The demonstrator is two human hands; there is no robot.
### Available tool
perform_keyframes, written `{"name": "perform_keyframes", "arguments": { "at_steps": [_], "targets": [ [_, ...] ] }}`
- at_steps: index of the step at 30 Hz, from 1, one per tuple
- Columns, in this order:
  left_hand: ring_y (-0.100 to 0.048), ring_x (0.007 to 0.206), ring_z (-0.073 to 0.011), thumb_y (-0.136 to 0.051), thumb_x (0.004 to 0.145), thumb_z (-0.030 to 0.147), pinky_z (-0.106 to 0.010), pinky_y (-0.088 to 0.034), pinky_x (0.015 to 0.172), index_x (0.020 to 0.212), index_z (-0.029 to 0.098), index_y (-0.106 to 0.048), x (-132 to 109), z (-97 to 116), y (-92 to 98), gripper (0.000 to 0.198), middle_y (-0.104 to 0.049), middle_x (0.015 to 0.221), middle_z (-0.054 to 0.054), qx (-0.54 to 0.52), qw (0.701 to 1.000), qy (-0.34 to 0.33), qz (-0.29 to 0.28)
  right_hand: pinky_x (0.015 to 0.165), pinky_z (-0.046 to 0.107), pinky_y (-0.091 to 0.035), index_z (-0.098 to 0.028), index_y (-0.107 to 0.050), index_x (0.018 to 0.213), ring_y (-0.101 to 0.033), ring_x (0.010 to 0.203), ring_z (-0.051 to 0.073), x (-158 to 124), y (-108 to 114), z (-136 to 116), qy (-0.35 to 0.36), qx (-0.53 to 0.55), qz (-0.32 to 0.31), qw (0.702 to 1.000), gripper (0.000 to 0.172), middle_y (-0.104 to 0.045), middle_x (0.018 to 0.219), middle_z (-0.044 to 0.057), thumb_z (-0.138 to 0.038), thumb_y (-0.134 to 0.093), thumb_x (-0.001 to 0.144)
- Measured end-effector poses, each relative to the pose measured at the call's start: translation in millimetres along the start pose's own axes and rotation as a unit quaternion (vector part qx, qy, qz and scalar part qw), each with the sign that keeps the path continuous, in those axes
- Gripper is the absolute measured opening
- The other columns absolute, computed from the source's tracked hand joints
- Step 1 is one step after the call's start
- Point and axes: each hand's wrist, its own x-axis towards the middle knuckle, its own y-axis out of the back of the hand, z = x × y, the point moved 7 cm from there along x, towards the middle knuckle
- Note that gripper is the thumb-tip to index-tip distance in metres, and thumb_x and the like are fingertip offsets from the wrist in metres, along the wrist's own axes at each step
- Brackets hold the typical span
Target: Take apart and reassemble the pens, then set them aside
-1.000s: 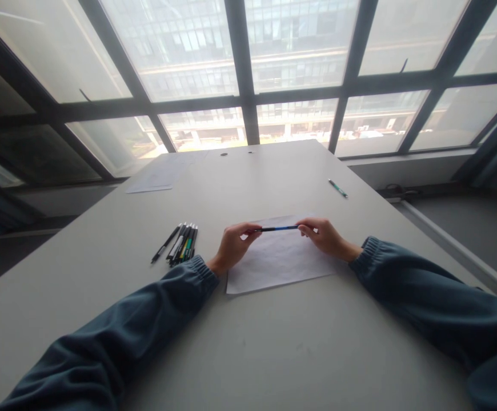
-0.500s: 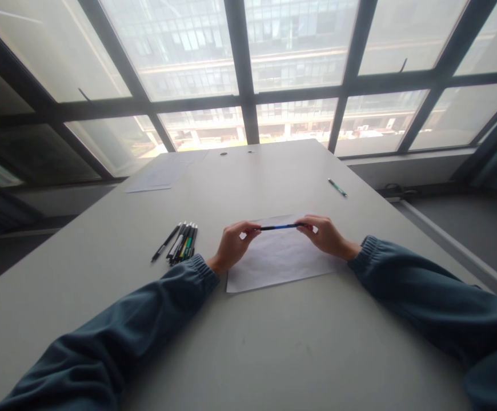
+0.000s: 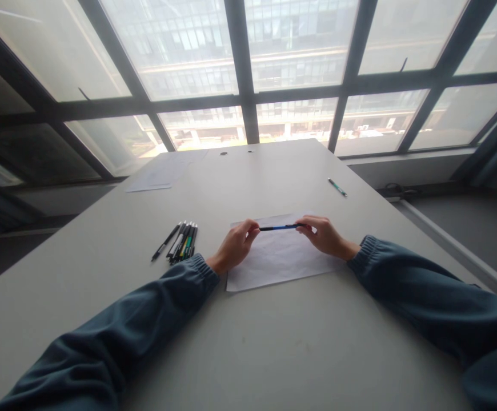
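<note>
A black pen with a blue middle point(image 3: 279, 227) is held level between my two hands, above a white sheet of paper point(image 3: 283, 262). My left hand point(image 3: 236, 244) pinches its left end between thumb and fingers. At the other end, my right hand point(image 3: 322, 233) has its thumb and fingers closed on the pen. Both tips of the pen are hidden by the fingers. Left of my left hand lies a bunch of several pens point(image 3: 183, 242), dark with some green and yellow, one lying slightly apart.
On the white table point(image 3: 265, 342), a green and black pen point(image 3: 337, 187) lies toward the right edge. More paper point(image 3: 156, 174) rests at the far left. Large windows with dark frames point(image 3: 245, 85) stand beyond the table's far edge.
My left hand has rolled slightly, its fingers now closer together at the pen's left end. The pen stays in about the same place, and my right hand has barely moved.
</note>
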Motion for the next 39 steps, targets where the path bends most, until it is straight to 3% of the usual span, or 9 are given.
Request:
{"name": "perform_keyframes", "arguments": {
  "at_steps": [10, 25, 30, 34, 39],
  "targets": [
    [-0.053, 0.064, -0.0133, -0.050, 0.099, 0.033, -0.025, -0.043, 0.065, 0.089, 0.019, -0.063, 0.3, 4.2, 0.1, 0.022, -0.062, 0.073, 0.000, -0.001, 1.000, -0.009, -0.011, 0.066, 0.029, -0.047, -0.018, -0.071, 0.097, -0.056, 0.065, 0.015, -0.4, -0.6, 3.5, -0.009, 0.001, 0.002, 1.000, 0.021, -0.068, 0.080, 0.004, -0.036, -0.058, 0.097],
    [-0.054, 0.060, -0.0124, -0.044, 0.102, 0.042, -0.024, -0.043, 0.062, 0.079, 0.018, -0.061, 0.9, 2.2, 2.1, 0.037, -0.063, 0.068, 0.000, -0.016, 1.000, 0.010, -0.004, 0.066, 0.029, -0.048, -0.020, -0.071, 0.107, -0.054, 0.065, 0.015, 0.9, 1.5, 1.1, -0.008, 0.018, 0.014, 1.000, 0.019, -0.065, 0.079, 0.003, -0.031, -0.059, 0.096],
    [-0.059, 0.065, -0.0132, -0.051, 0.100, 0.041, -0.024, -0.047, 0.065, 0.098, 0.019, -0.067, 1.2, 3.1, -1.4, 0.027, -0.068, 0.077, -0.001, -0.042, 0.999, -0.004, -0.018, 0.065, 0.029, -0.047, -0.020, -0.072, 0.104, -0.054, 0.065, 0.015, 0.8, 5.1, 1.3, -0.017, 0.008, 0.035, 0.999, 0.019, -0.065, 0.079, 0.004, -0.031, -0.058, 0.097],
    [-0.063, 0.071, -0.0132, -0.063, 0.093, 0.037, -0.025, -0.052, 0.069, 0.116, 0.021, -0.065, 1.6, 3.6, 1.6, 0.028, -0.072, 0.090, -0.002, -0.048, 0.999, -0.008, 0.015, 0.065, 0.029, -0.047, -0.020, -0.072, 0.103, -0.057, 0.068, 0.016, 0.2, 5.0, 3.3, -0.022, 0.008, 0.038, 0.999, 0.021, -0.065, 0.079, 0.004, -0.033, -0.057, 0.097],
    [-0.064, 0.073, -0.0138, -0.065, 0.091, 0.032, -0.026, -0.054, 0.071, 0.100, 0.020, -0.068, 0.3, 6.0, 8.3, 0.015, -0.073, 0.088, -0.003, -0.040, 0.997, -0.014, 0.060, 0.065, 0.029, -0.048, -0.020, -0.072, 0.103, -0.057, 0.069, 0.016, 0.2, 4.9, 4.3, -0.023, 0.008, 0.042, 0.999, 0.021, -0.065, 0.079, 0.004, -0.033, -0.057, 0.097]
  ]
}}
